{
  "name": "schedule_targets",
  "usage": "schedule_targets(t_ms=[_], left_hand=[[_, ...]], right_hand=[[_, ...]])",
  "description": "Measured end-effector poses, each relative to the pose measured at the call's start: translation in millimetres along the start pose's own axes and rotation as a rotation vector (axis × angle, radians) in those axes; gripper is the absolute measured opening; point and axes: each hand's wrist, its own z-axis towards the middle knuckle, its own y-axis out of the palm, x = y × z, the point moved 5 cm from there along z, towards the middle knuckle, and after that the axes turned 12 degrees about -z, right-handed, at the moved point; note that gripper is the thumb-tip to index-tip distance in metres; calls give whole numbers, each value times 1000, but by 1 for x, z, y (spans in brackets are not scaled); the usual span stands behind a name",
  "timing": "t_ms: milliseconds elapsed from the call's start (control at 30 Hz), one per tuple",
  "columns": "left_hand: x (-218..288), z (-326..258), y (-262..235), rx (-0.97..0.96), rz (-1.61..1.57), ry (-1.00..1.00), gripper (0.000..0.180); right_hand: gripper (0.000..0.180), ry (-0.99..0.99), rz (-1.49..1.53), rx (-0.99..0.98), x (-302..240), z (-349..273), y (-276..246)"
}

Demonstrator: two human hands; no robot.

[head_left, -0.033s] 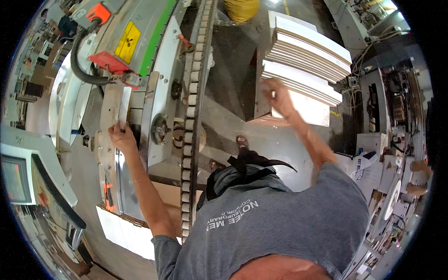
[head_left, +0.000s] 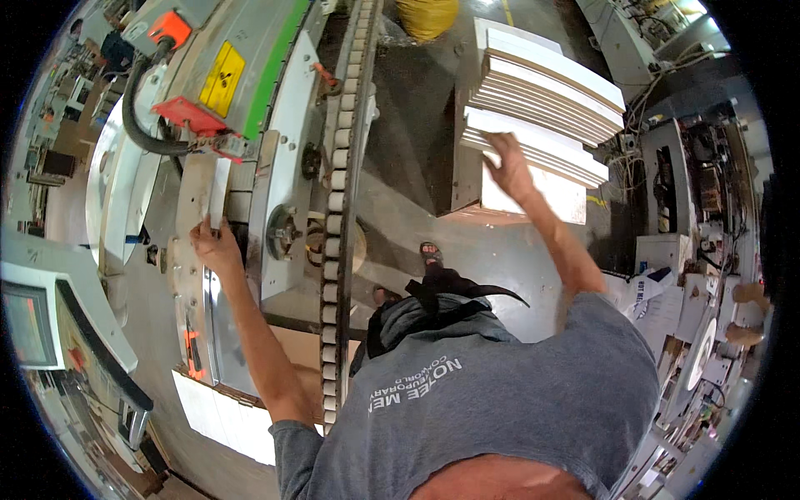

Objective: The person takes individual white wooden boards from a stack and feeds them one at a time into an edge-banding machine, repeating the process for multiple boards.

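Item 1. Left hand [head_left: 215, 242]: laid flat on a narrow white panel [head_left: 219, 193] that lies on the machine's feed bed [head_left: 187, 275]. Fingers spread over the panel's near end, pressing, not wrapped; grip open, holding nothing.

Item 2. Right hand [head_left: 510, 167]: reached out to the stack of white boards [head_left: 546, 108] on the person's right. Fingers rest over the edge of a board partway down the pile; cannot tell if they close round it or only touch.

Step in hand (judged): feeding boards to the machine, 1 panel steadied on the bed w/ the left while the right goes for another from the pile. Next move calls for a firm pinch on a single board's edge, so that only 1 lifts, then a swing across the body to the bed w/o clipping the roller chain [head_left: 342, 192].

Materials & shapes:
- Boards: flat, rectangular, smooth white faces, pale brown cores at the edges; approx. a dozen or more, fanned unevenly.
- Feed bed: bare metal, dull sheen, bolt heads.
- Machine housing [head_left: 275, 108]: grey sheet metal, green strip, yellow warning label [head_left: 222, 79], red-orange fittings, thick black hose [head_left: 142, 125].
- Roller chain: long row of small pale cylinders, running top to bottom.
- White sheets [head_left: 225, 412] lie at the bed's near end.
- Floor [head_left: 408, 200]: grey concrete, dusty.
- Screen [head_left: 29, 321] at far left; cluttered shelves at right.
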Motion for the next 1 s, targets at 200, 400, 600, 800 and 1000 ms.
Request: schedule_targets(t_ms=[200, 400, 600, 800, 1000], left_hand=[[59, -28, 0, -48, -128, 0, 33], [67, -73, -3, -67, -192, 45, 32], [167, -85, -18, -196, -313, 215, 36], [228, -92, -54, -373, -325, 446, 45], [126, -127, -134, -378, -160, 191, 45]], right_hand=[[58, -24, -398, 61, 132, 1, -19], [50, -109, -259, -57, 158, -2, -19], [54, -185, -213, -162, 56, 0, -59], [53, -695, 110, -265, -161, -11, -58], [57, -1120, 291, -273, -316, -18, -25]])
